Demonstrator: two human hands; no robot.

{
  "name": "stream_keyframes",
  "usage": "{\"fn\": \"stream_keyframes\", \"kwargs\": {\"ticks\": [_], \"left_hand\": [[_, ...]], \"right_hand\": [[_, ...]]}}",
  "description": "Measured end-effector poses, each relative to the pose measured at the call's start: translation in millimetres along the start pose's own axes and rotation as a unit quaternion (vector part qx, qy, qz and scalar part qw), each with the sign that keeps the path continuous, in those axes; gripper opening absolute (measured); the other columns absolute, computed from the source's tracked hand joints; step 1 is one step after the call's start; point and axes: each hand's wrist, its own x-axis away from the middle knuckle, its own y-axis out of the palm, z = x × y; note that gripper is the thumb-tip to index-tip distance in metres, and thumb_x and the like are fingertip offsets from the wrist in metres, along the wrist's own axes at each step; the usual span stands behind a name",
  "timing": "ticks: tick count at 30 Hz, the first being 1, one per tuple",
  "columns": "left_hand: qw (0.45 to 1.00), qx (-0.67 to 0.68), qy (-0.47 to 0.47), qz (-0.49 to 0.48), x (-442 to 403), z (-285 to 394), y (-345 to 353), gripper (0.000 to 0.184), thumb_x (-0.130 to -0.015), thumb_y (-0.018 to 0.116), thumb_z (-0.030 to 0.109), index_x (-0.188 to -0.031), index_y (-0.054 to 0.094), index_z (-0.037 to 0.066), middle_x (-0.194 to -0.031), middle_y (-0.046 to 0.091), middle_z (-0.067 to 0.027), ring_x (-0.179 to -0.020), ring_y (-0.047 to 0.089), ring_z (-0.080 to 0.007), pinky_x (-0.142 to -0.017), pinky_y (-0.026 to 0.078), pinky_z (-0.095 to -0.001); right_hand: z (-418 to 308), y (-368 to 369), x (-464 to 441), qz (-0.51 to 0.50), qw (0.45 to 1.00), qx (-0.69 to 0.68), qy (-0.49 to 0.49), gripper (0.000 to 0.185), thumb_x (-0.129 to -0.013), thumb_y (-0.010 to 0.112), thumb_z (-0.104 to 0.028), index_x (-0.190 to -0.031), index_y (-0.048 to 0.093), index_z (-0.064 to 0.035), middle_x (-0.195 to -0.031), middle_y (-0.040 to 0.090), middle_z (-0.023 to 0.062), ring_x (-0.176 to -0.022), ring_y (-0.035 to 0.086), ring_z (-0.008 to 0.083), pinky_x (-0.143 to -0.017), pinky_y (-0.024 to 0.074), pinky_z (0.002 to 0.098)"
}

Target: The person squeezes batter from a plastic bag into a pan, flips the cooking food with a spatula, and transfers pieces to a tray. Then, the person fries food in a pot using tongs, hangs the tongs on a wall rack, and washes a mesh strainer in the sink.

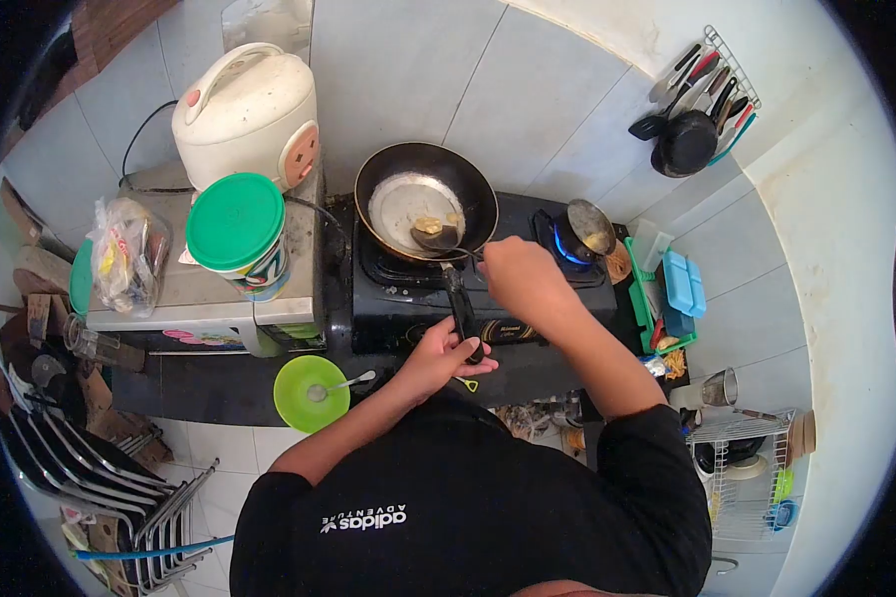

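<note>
My left hand [438,358] is wrapped round the black handle of a dark frying pan [380,177] on the left burner of the black gas stove [388,323]. A large metal cooking spoon [448,239] is gripped in my right hand [521,277], its head down in the pan. Small yellowish-brown lumps of food [428,225] lie at the spoon's head. The pan's middle looks pale and worn. Below my left wrist, a green bowl [287,398] with a white spoon [353,380] stands on the dark counter.
On the right burner, a small pot [589,231] sits over a blue flame. A rice cooker [244,109], a green-lidded tub [234,224] and a plastic bag [129,257] stand left. Utensils hang on a wall rack [732,65]. A green basket [639,289] is at right.
</note>
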Motion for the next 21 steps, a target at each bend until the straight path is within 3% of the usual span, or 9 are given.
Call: {"fn": "stream_keyframes", "kwargs": {"ticks": [7,14,21], "left_hand": [[1.0,0.006,-0.001,0.002,0,1,-3,0.031,-0.105,0.048,0.004,-0.135,0.043,-0.001,-0.111,0.061,-0.0189,-0.102,0.071,-0.0356,-0.092,0.062,-0.0401],[1.0,0.004,-0.002,-0.001,1,2,-2,0.034,-0.105,0.048,0.003,-0.138,0.042,-0.001,-0.11,0.061,-0.0185,-0.102,0.071,-0.0348,-0.093,0.062,-0.0403],[1.0,0.002,0.001,0.006,0,2,-4,0.034,-0.105,0.047,0.002,-0.138,0.041,-0.001,-0.11,0.061,-0.0187,-0.103,0.071,-0.0352,-0.094,0.061,-0.0403]], "right_hand": [[-1,5,3,0.013,0.998,-0.051,0.02,0.009,-0.082,0.062,-0.002,-0.089,0.068,0.0011,-0.091,0.07,0.0248,-0.083,0.072,0.0406,-0.071,0.0588,0.0489],[-10,-6,-2,0.015,1.0,-0.001,-0.016,0.008,-0.08,0.063,-0.002,-0.086,0.067,0.0012,-0.088,0.069,0.0249,-0.082,0.072,0.0394,-0.07,0.0589,0.0474],[-2,12,1,0.076,0.997,-0.023,-0.02,0.01,-0.084,0.063,-0.007,-0.085,0.068,0.001,-0.082,0.069,0.0229,-0.075,0.072,0.0399,-0.067,0.0585,0.0481]]}}
